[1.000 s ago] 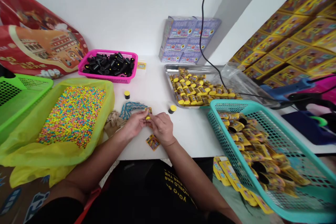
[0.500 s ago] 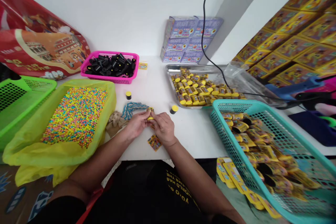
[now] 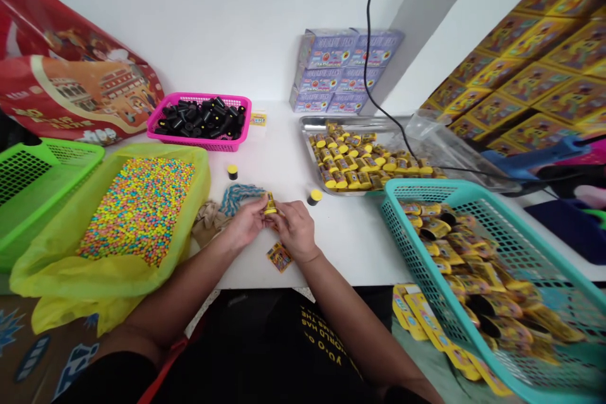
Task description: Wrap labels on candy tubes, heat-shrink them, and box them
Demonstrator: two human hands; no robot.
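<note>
Both my hands meet over the white table, holding one small yellow labelled canister (image 3: 270,205) between the fingertips. My left hand (image 3: 247,222) grips it from the left, with fingers closed. From the right, my right hand (image 3: 294,227) pinches its lower part. Just below the hands lies a small printed card (image 3: 279,257). A blue-and-white striped cloth (image 3: 239,197) and a beige cloth (image 3: 208,221) are bunched beside my left hand. Two black pieces with yellow tops stand on the table, one black cap (image 3: 231,172) behind the cloth and another black cap (image 3: 314,197) right of my hands.
Left are a yellow-lined tray of colourful candies (image 3: 204,167), a green basket (image 3: 89,150) and a pink basket (image 3: 246,115) of black pieces. A metal tray (image 3: 305,132) of yellow canisters and a teal basket (image 3: 392,214) stand right. A black cable (image 3: 367,44) hangs down behind.
The canister now stands more upright and shows more of its label between my fingers. My hands have stayed in nearly the same place; the view has shifted slightly.
</note>
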